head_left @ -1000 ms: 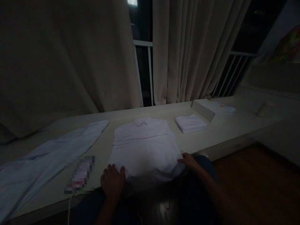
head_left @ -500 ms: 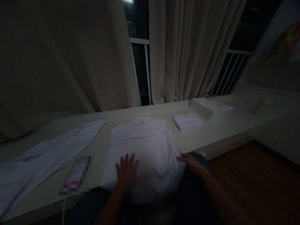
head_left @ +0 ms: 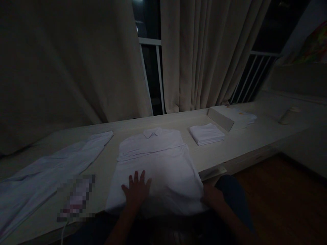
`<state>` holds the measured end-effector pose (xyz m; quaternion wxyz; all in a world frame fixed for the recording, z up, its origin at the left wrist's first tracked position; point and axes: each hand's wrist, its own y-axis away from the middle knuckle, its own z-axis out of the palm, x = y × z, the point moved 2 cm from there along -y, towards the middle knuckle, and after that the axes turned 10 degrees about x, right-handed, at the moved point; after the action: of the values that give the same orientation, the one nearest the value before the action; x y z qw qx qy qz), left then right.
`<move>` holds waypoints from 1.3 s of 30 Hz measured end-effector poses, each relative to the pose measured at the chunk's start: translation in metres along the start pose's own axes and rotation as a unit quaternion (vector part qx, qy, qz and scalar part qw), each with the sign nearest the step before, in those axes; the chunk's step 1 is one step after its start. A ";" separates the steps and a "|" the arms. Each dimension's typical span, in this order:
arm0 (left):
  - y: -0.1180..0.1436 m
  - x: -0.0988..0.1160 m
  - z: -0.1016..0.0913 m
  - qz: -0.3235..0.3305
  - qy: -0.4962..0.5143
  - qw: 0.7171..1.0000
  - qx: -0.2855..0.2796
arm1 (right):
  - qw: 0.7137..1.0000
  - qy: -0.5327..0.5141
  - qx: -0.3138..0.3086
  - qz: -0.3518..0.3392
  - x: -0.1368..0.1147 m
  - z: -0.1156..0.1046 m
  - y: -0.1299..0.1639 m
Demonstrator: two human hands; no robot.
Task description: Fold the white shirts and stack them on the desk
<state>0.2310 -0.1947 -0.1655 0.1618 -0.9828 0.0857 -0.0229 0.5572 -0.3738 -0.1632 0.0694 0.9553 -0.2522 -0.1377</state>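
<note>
White collared shirt [head_left: 155,163] lies flat on the table [head_left: 237,144], its hem overhanging the near edge. Left hand [head_left: 136,190] presses on it, fingers spread; right hand [head_left: 212,196] grips the hem corner, its fingers' state hidden. Best smoothed outward, evenly. Folded white cloths [head_left: 206,133] lie beyond.

White shirt [head_left: 155,166] — beige curtains [head_left: 204,54], pale counter [head_left: 245,143].

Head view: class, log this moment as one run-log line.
left hand: flat on white collared shirt | right hand: at shirt's near right hem | shirt: spread on counter
</note>
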 end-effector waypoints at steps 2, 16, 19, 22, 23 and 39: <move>-0.004 0.008 -0.003 0.027 0.012 0.999 0.018 | 0.998 0.037 0.042 -0.009 -0.001 -0.016 0.001; 0.018 0.231 -0.023 0.365 0.235 0.900 -0.033 | 0.946 0.003 0.174 -0.273 -0.116 -0.077 -0.209; 0.012 0.242 -0.011 0.347 0.250 0.902 -0.057 | 0.953 0.024 0.124 -0.275 -0.124 -0.057 -0.240; 0.013 0.240 0.002 0.359 0.256 0.896 -0.060 | 0.955 0.027 0.118 -0.270 -0.119 -0.037 -0.253; 0.013 0.239 0.005 0.362 0.255 0.895 -0.059 | 0.954 0.026 0.124 -0.272 -0.117 -0.032 -0.255; -0.008 0.054 -0.036 0.001 0.236 0.972 -0.006 | 0.942 0.018 0.157 -0.295 -0.127 -0.028 -0.290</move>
<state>0.2833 -0.2077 -0.1278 0.1311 -0.9507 0.1221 -0.2533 0.5939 -0.0576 -0.1660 -0.1205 0.9880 0.0239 -0.0933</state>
